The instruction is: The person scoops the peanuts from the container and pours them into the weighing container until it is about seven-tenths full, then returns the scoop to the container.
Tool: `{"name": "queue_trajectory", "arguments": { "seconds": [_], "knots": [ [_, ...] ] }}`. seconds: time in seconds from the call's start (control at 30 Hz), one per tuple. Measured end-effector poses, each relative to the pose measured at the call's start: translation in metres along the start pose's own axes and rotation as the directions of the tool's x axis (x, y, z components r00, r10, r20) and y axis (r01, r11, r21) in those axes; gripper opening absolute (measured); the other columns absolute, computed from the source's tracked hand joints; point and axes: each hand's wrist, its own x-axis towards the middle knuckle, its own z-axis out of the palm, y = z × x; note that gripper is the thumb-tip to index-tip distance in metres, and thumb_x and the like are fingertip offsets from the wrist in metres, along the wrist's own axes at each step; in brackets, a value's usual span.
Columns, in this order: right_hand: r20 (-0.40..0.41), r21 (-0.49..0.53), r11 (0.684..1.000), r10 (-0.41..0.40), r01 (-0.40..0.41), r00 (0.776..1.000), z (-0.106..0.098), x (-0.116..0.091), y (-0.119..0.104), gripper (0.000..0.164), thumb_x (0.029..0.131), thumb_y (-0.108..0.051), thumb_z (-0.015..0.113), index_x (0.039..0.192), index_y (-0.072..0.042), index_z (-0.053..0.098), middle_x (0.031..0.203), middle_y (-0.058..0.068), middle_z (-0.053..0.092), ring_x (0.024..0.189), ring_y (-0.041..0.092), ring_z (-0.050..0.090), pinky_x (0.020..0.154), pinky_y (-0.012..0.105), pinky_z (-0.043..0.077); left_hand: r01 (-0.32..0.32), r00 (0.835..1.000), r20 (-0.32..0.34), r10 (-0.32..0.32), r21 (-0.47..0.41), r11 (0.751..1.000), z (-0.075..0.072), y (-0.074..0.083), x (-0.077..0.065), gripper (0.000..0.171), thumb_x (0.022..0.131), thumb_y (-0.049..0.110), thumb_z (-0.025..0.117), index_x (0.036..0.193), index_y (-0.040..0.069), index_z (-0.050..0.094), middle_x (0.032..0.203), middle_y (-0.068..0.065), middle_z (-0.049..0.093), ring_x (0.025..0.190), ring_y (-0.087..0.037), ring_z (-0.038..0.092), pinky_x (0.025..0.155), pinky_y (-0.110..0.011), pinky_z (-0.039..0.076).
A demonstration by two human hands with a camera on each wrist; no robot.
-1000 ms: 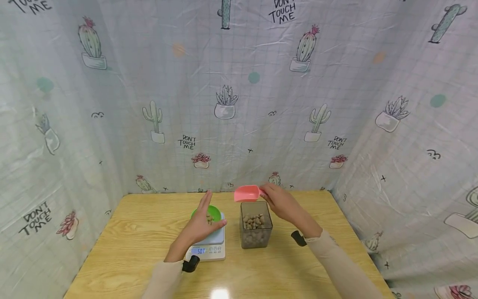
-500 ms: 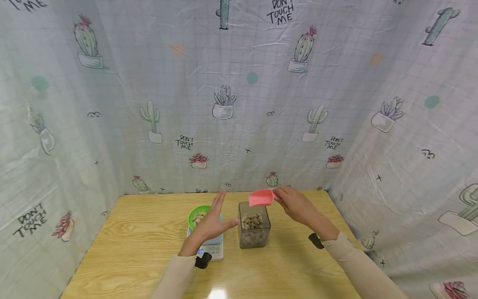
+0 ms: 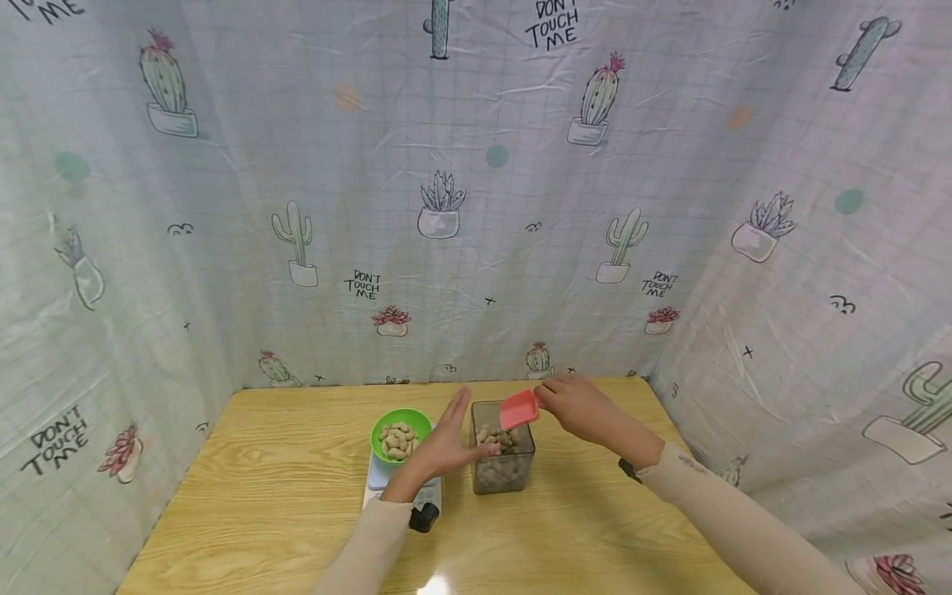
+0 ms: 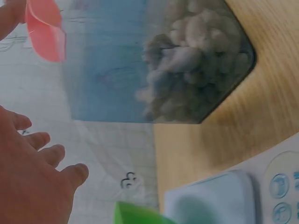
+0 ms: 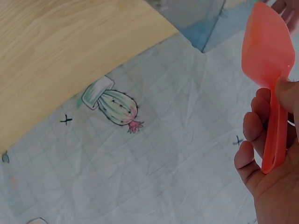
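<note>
My right hand point(image 3: 576, 406) grips the handle of a pink scoop point(image 3: 518, 410), fingers curled round it in the right wrist view. The scoop tilts over the mouth of a clear grey square container point(image 3: 502, 476), and its bowl shows nothing inside. Tan peanuts point(image 4: 191, 60), still in their shells, fill the container's lower part. Beside its left wall, my left hand point(image 3: 444, 445) hovers with fingers extended and thumb spread, holding nothing. A green bowl point(image 3: 406, 413) with several peanuts point(image 3: 398, 442) sits on a white kitchen scale point(image 4: 219, 196), partly hidden by the left hand and forearm.
The wooden table point(image 3: 297, 463) extends to both sides of the scale and container. Behind and beside it hangs a cactus-print cloth point(image 3: 476, 281). Dark wrist straps with cameras point(image 3: 425, 518) sit at the cuffs.
The scoop has moved from above the container's back left rim rightward, then lower, tipping into its mouth. The left hand has shifted right from over the bowl toward the container, uncovering the peanuts.
</note>
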Motion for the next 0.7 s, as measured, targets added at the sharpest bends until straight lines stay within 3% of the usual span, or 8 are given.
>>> {"name": "queue_trajectory", "arguments": {
  "seconds": [0.27, 0.5, 0.7],
  "knots": [
    [0.122, -0.113, 0.991, -0.061, 0.075, 0.991, 0.002, 0.013, -0.007, 0.016, 0.095, -0.020, 0.065, 0.109, -0.013, 0.066, 0.099, 0.000, 0.066, 0.091, 0.017, 0.066, 0.078, 0.035, 0.054, 0.005, 0.998, 0.056, -0.005, 0.009, 1.000, 0.012, -0.009, 0.011, 0.114, 0.081, 0.067, 0.066, 0.159, 0.024, -0.005, 0.168, -0.007, -0.003, 0.152, -0.035, 0.015, 0.111, -0.055, 0.038],
    [0.188, -0.190, 0.975, -0.077, 0.113, 0.979, 0.019, 0.022, -0.015, 0.021, 0.090, -0.015, 0.072, 0.110, -0.014, 0.066, 0.098, -0.001, 0.065, 0.091, 0.016, 0.063, 0.077, 0.032, 0.054, 0.047, 0.994, 0.106, -0.038, -0.085, 0.995, 0.017, -0.017, 0.019, 0.127, 0.073, 0.064, 0.077, 0.160, 0.023, -0.005, 0.167, -0.009, -0.003, 0.151, -0.038, 0.018, 0.111, -0.056, 0.036],
    [0.246, -0.235, 0.963, -0.070, 0.129, 0.967, 0.033, 0.028, -0.023, 0.024, 0.090, -0.020, 0.072, 0.113, -0.016, 0.065, 0.103, -0.002, 0.065, 0.093, 0.015, 0.061, 0.077, 0.033, 0.052, 0.070, 0.992, 0.114, -0.058, -0.106, 0.992, 0.018, -0.020, 0.021, 0.126, 0.072, 0.064, 0.078, 0.160, 0.023, -0.003, 0.167, -0.010, 0.001, 0.148, -0.040, 0.025, 0.109, -0.056, 0.039]
  ]
}}
